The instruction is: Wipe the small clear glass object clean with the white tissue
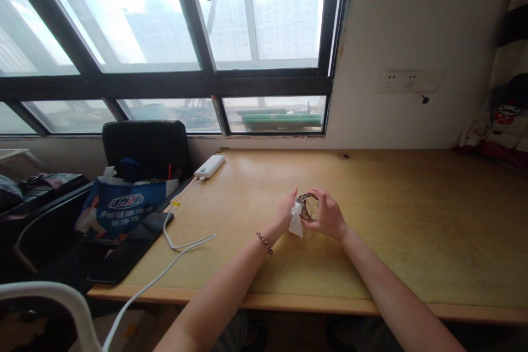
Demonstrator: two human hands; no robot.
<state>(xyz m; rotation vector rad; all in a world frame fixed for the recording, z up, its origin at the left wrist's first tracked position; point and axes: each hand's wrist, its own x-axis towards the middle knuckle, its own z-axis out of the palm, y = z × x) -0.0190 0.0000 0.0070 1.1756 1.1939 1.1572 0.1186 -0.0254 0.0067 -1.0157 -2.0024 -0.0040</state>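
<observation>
Over the middle of the table, my right hand (329, 213) is wrapped round a brownish see-through glass (311, 207), which is tilted so its round opening faces me. Close against the glass's left side is my left hand (286, 212), its thumb pointing up. A crumpled white tissue (296, 221) hangs from the fingers of that hand, pressed to the glass. Part of the left fingers is hidden behind the tissue and glass. A beaded bracelet (264, 243) circles my left wrist.
A white power bank (209, 166) lies at the table's back left, its white cable (193, 243) trailing over the left front edge. A black tablet-like slab (132, 247) overhangs the left edge. Beyond stand a blue bag (124, 206) and a black chair (145, 146).
</observation>
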